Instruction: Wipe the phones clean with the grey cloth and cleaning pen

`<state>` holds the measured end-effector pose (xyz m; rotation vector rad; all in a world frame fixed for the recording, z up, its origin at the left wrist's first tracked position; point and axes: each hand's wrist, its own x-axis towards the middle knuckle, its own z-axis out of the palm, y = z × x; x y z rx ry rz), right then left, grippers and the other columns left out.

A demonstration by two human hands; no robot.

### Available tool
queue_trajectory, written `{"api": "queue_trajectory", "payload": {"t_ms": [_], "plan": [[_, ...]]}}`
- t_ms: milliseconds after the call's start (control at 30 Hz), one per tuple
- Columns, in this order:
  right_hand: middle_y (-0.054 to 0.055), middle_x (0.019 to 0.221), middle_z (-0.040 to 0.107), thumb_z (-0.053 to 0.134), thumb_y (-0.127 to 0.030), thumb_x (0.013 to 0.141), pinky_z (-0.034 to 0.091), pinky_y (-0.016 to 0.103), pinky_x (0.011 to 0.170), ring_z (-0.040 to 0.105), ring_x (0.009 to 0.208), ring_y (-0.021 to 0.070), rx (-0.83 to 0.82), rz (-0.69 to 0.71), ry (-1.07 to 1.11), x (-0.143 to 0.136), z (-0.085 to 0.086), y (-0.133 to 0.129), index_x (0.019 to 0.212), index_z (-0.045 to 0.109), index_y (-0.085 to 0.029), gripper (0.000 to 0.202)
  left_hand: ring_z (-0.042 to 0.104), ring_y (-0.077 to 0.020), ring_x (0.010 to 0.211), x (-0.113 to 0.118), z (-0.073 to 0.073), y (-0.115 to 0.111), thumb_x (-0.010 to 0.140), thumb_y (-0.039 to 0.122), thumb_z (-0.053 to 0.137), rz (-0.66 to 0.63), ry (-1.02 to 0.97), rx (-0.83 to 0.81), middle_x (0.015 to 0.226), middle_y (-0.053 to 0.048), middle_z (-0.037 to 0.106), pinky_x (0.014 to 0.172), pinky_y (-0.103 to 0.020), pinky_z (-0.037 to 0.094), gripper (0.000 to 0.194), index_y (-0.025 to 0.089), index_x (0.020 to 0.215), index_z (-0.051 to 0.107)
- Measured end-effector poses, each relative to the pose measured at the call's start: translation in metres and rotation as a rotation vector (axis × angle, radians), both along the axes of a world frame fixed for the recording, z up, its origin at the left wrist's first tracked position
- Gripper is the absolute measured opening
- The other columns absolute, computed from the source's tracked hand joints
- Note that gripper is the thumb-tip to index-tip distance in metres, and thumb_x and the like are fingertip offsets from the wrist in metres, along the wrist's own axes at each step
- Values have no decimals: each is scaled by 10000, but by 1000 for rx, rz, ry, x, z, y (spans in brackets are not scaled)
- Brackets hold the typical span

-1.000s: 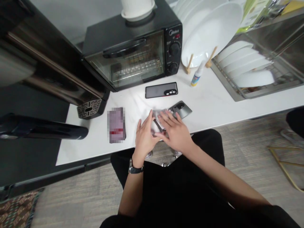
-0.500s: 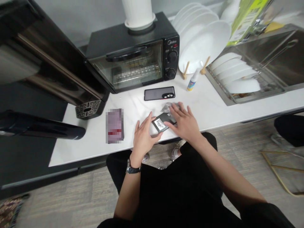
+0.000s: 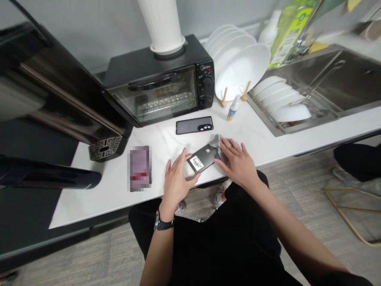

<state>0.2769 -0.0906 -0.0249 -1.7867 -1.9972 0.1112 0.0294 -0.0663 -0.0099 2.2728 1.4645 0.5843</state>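
Observation:
A dark grey phone [image 3: 205,156] with a white barcode label lies on the white counter, close to its front edge. My left hand [image 3: 177,173] grips its left end, thumb at the near corner and fingertips at the far one. Under the fingers of my right hand [image 3: 238,163] is a crumpled grey cloth [image 3: 216,142], pressed on the phone's right end and partly hidden by the hand. Beyond the phone lies a phone case [image 3: 194,125] with camera cutouts. A small spray bottle [image 3: 232,109] stands to the right of the case.
A black toaster oven [image 3: 166,85] stands behind, carrying a white pot [image 3: 165,29]. White plates [image 3: 238,71] fill a rack beside the sink [image 3: 342,81]. On the left are a blurred purple item [image 3: 139,169] and a tall dark machine [image 3: 105,147].
My right hand and the cloth have slid toward the phone's right end, uncovering more of its back. My left hand keeps its grip. The whole view has shifted slightly.

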Motion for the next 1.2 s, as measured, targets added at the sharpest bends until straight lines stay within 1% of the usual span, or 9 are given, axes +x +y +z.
{"api": "queue_trajectory", "payload": {"t_ms": [133,300,467,567,633,767,900,1067,1200], "plan": [[158,1639,472,470,-688,1030,282,634,1279,383,1561,387,-2,115,-14,-34,4,24,1542,539,-111,774,541,-269,1473,-2,-4,0,926,331,735,0,8,-1,1542,-84,618,1320,-563,213,975,311,1689,129],[150,1654,450,486,-639,1043,271,593,1301,370,1576,333,-13,331,33,-78,6,-13,1605,451,-123,764,530,-264,1486,-6,-7,0,933,299,719,-31,18,0,1595,-133,557,1321,-532,228,998,262,1699,80],[92,1663,448,461,-555,1080,335,605,1263,384,1571,310,-38,241,5,-29,2,-35,1644,393,-228,656,535,-244,1475,-3,-3,0,924,338,751,-22,-20,-7,1524,-65,633,1324,-539,207,1012,315,1692,92],[99,1667,441,436,-534,1089,328,637,1256,395,1562,340,-8,77,-27,3,-2,-12,1640,403,-210,640,536,-250,1472,-1,-1,0,920,335,752,-12,-27,-15,1522,-56,633,1321,-557,201,990,330,1686,125],[124,1654,458,441,-560,1080,318,646,1256,401,1555,369,10,18,-32,5,-3,11,1619,441,-170,665,537,-252,1471,-1,-1,0,921,326,745,-10,-31,-24,1525,-59,630,1321,-560,197,980,329,1685,132],[158,1624,496,454,-603,1066,302,601,1278,416,1548,359,21,150,-21,-41,-2,31,1550,528,-109,696,527,-243,1480,-2,-2,-2,923,311,732,-16,-40,-26,1541,-72,617,1326,-540,193,977,314,1689,124],[177,1649,451,461,-597,1064,301,587,1287,389,1568,328,23,325,-3,-81,-1,-2,1594,453,-86,736,533,-243,1478,-4,-4,-3,927,283,716,-20,-30,-27,1600,-125,551,1325,-518,205,988,270,1697,97],[98,1672,436,434,-524,1095,338,604,1261,383,1573,302,9,302,-27,-36,-6,-37,1652,359,-197,651,540,-227,1466,-3,-1,-3,912,330,761,-13,-73,-43,1520,-65,634,1329,-520,177,1022,309,1691,101],[108,1663,450,417,-504,1101,331,648,1246,418,1548,346,50,87,-56,3,-10,-10,1642,383,-204,620,534,-232,1467,-1,1,-3,905,348,769,-6,-78,-49,1524,-52,631,1328,-532,168,1002,329,1684,138]]}}
